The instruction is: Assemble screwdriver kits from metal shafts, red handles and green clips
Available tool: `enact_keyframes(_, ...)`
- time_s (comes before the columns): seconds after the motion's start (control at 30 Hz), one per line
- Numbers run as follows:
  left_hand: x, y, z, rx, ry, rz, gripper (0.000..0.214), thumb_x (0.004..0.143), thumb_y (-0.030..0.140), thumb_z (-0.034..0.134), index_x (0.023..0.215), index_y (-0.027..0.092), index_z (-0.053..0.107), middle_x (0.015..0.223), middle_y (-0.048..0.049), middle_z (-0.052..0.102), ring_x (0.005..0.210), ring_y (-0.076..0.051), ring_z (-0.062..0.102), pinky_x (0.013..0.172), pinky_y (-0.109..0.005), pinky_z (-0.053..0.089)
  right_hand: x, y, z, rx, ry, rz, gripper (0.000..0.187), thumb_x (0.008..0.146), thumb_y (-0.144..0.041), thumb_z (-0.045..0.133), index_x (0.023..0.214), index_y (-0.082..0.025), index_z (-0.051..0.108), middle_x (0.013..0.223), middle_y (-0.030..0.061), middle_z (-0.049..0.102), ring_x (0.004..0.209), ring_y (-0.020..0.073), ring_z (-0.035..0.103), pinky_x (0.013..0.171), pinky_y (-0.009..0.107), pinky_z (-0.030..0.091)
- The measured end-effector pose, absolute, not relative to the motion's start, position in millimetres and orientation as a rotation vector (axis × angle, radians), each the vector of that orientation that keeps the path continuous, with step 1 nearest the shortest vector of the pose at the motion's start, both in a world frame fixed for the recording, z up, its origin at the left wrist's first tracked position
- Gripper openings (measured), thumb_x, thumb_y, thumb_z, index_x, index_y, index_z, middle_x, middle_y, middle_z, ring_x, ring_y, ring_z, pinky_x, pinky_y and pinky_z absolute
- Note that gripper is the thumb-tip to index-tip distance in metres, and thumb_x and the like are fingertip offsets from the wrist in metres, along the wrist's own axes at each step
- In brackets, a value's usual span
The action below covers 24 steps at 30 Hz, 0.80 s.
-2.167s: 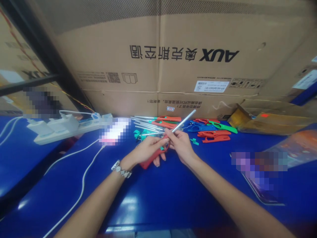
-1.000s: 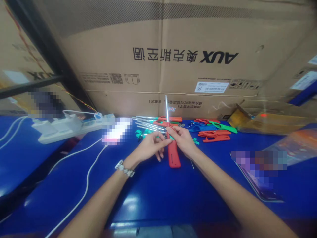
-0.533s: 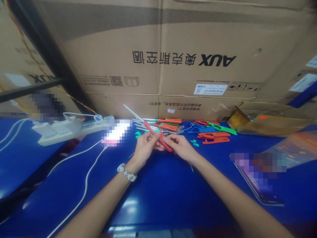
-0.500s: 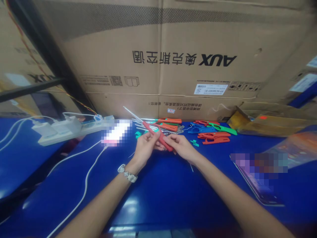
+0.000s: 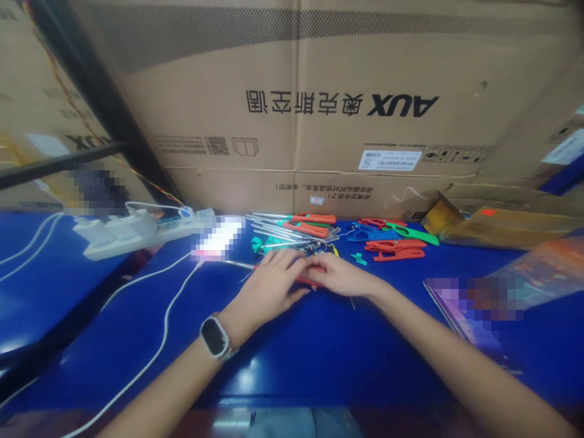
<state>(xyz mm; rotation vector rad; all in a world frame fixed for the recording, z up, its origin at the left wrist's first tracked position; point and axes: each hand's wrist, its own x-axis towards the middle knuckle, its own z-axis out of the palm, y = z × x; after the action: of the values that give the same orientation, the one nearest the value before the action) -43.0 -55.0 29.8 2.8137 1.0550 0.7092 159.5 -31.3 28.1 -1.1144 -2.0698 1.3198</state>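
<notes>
A red long-nosed lighter (image 5: 311, 277) lies low over the blue table, its metal tube sticking out to the left. My left hand (image 5: 269, 283) is palm down over its middle, fingers curled across it, hiding most of the body. With fingers closed, my right hand (image 5: 340, 275) grips the handle end. Just beyond my hands lie orange lighters (image 5: 314, 218) with metal tubes, loose metal tubes (image 5: 278, 233) and small green parts (image 5: 258, 244). To the right are red handle shells (image 5: 396, 250), a blue shell (image 5: 376, 235) and a green shell (image 5: 417, 235).
A large cardboard box (image 5: 228, 91) stands behind the table (image 5: 292, 365). At left are a white power strip (image 5: 150, 234), cables and a bright, blurred phone (image 5: 221, 237). On the right lie another blurred device (image 5: 465, 316), a plastic bag (image 5: 547, 274) and a brown carton (image 5: 502, 222).
The red lighter has come down from a raised tilt to nearly flat. My left hand has turned palm down over it, so the watch face now shows. My right hand still holds the handle end.
</notes>
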Motion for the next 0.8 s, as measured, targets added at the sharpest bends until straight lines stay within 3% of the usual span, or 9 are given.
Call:
enact_keyframes(0.23,-35.1,-47.7,25.6,2.568,1.069,0.610,0.025,0.091,0.034,0.064,0.111,0.020,0.059,0.104,-0.0061,0.067,0.092,-0.023,0.064,0.079,-0.033,0.049,162.6,-38.0,26.3,-1.124,-2.138,1.088,0.027,0.090,-0.042,0.057,0.084,-0.017,0.068,0.070,-0.0007,0.060,0.067,0.0147,0.052,0.065,0.026,0.040)
enact_keyframes(0.37,-38.5,-47.2,23.6,2.484,1.129,0.641,0.021,0.092,0.038,0.062,0.103,0.020,0.063,0.092,-0.0032,0.067,0.080,-0.019,0.062,0.071,-0.031,0.047,179.6,-42.2,26.8,-1.359,-1.908,0.828,0.024,0.080,-0.027,0.062,0.103,-0.020,0.061,0.073,-0.0034,0.055,0.065,0.0136,0.049,0.064,0.026,0.039)
enact_keyframes(0.5,-36.1,-39.9,13.5,2.486,1.216,0.637,0.022,0.090,0.039,0.064,0.099,0.018,0.065,0.090,-0.0053,0.066,0.080,-0.021,0.061,0.072,-0.032,0.046,193.1,-47.1,22.1,-1.813,-1.824,0.421,0.010,0.080,-0.030,0.060,0.085,-0.022,0.056,0.065,-0.0010,0.054,0.059,0.0161,0.049,0.058,0.028,0.033)
enact_keyframes(0.57,-34.1,-36.5,6.9,2.501,1.233,0.644,0.020,0.090,0.037,0.064,0.096,0.017,0.065,0.090,-0.0059,0.064,0.081,-0.021,0.060,0.072,-0.033,0.046,193.7,-48.6,18.9,-1.987,-1.882,0.289,0.020,0.082,-0.041,0.061,0.080,-0.022,0.056,0.068,0.0046,0.059,0.060,0.0197,0.054,0.057,0.030,0.032)
enact_keyframes(0.67,-32.6,-33.8,-1.7,2.503,1.222,0.701,0.019,0.090,0.036,0.063,0.096,0.018,0.066,0.092,-0.0062,0.061,0.084,-0.022,0.059,0.075,-0.034,0.047,190.9,-47.9,15.4,-2.062,-1.948,0.241,0.020,0.082,-0.040,0.061,0.077,-0.021,0.058,0.074,0.0112,0.064,0.066,0.0244,0.061,0.057,0.032,0.035)
enact_keyframes(0.8,-33.8,-32.6,-8.2,2.469,1.242,0.775,0.021,0.088,0.036,0.067,0.098,0.017,0.069,0.092,-0.0065,0.060,0.086,-0.022,0.058,0.076,-0.035,0.049,189.9,-42.6,14.2,-1.990,-1.890,0.301,0.019,0.079,-0.033,0.063,0.066,-0.023,0.053,0.066,0.0085,0.063,0.065,0.0227,0.061,0.057,0.032,0.037)
